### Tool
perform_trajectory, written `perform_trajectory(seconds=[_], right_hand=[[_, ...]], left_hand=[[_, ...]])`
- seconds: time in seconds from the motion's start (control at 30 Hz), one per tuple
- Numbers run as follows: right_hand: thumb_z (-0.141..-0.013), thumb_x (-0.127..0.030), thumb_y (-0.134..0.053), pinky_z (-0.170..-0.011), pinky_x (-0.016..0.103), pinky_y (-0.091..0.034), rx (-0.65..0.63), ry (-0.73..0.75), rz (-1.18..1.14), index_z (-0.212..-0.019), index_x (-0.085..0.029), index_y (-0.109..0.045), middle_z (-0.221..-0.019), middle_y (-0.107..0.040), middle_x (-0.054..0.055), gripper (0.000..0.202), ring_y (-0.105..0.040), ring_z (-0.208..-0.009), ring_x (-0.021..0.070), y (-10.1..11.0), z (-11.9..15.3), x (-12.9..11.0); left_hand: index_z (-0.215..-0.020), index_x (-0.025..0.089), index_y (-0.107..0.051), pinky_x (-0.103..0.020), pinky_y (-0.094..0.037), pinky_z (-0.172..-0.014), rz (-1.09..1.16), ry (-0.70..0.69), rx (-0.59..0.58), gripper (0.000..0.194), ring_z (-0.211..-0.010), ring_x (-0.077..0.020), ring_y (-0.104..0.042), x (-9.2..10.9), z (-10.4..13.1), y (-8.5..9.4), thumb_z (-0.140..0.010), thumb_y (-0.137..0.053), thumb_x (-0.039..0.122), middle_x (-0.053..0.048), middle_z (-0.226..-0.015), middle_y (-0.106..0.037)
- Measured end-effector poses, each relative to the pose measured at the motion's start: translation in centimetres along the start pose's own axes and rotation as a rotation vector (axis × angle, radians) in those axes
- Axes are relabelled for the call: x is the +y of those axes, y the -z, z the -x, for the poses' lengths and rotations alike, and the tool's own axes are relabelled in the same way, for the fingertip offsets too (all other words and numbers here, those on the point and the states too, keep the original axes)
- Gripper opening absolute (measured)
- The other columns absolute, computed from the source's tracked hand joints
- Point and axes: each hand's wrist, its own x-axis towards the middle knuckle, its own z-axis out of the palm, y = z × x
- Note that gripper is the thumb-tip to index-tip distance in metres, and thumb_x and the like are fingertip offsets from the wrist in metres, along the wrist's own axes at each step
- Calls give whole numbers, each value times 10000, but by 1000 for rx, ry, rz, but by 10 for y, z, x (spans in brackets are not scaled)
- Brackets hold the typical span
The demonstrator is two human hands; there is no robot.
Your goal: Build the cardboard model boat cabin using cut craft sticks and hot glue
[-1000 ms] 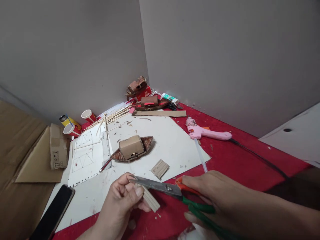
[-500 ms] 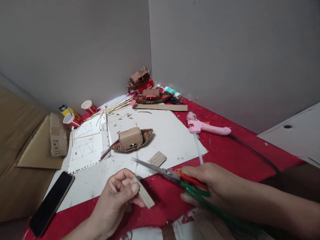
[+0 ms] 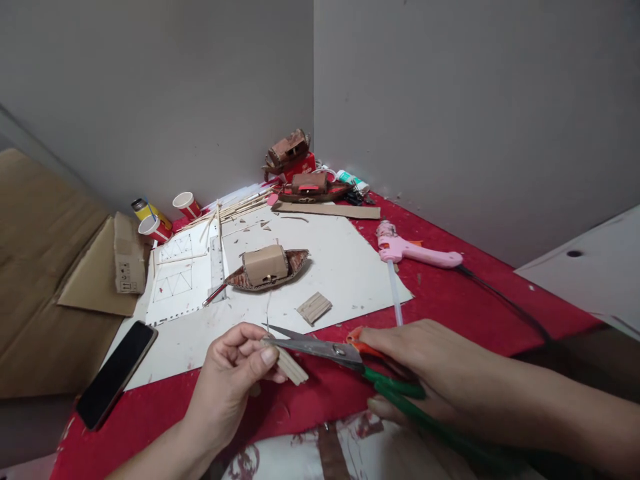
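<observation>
My left hand pinches a small ridged piece of cardboard between thumb and fingers, above the red tablecloth. A thin strand or sliver rises from its far end. In my right hand are scissors with orange and green handles. Their blades are slightly parted and lie at the far end of the cardboard piece, close to my left fingertips. Beyond, a second ridged cardboard piece lies on the white sheet. A model boat with a curved cardboard roof stands behind it.
A pink glue gun with a glue stick and cord lies at the right. At left are a phone, a cardboard box and paper cups. Thin wooden sticks and two brown model boats are at the back.
The scissors' blades have opened a little and come to the end of the cardboard piece beside my left fingers. The whole view has shifted slightly.
</observation>
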Motion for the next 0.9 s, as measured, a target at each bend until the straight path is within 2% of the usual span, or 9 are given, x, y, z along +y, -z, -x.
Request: perform_trajectory(seconds=[0.13,0.27,0.47,0.63,0.77,0.9], right_hand=[[-846,-520,-602,-602,309,-341,36,44,34,-902,-234,-597,-819,-702,44,291,-622,-684,234,-5,0,-3],[-871,-539,-548,-585,310,-312,66,54,70,-836,-226,-566,-741,-682,38,316,-599,-627,223,-7,2,-2],[-885,-519,-515,-538,290,-255,55,71,-7,-776,-224,-515,-651,-626,13,315,-488,-539,158,-11,0,2],[-878,-541,-484,-494,273,-251,49,66,-81,-710,-231,-464,-577,-543,-5,353,-396,-490,132,-11,-5,7],[-894,-545,-467,-485,281,-238,95,44,84,-717,-223,-510,-598,-604,37,370,-466,-478,152,-8,-9,11],[-849,-381,-552,-498,290,-242,122,108,253,-755,-198,-593,-642,-668,66,210,-588,-525,193,-10,-20,1]], left_hand=[[-774,173,-672,-136,-489,-507,10,-51,-10,221,-546,-90,-672,-2,2,-6,-684,-868,220,29,-603,-699],[-771,169,-670,-144,-496,-527,-1,-67,-1,218,-547,-81,-657,-5,3,-8,-688,-866,219,38,-587,-680],[-764,158,-663,-151,-498,-544,-31,-65,12,223,-548,-76,-645,-8,3,-7,-694,-861,233,29,-608,-685],[-779,165,-647,-164,-498,-511,-22,-42,53,261,-532,-101,-642,-2,2,-3,-682,-866,269,25,-562,-659],[-785,162,-668,-186,-554,-564,21,-75,105,205,-550,-101,-652,5,4,8,-722,-835,264,9,-609,-681],[-786,155,-671,-194,-585,-592,60,-123,175,216,-580,-111,-677,13,4,17,-691,-851,227,17,-614,-681]])
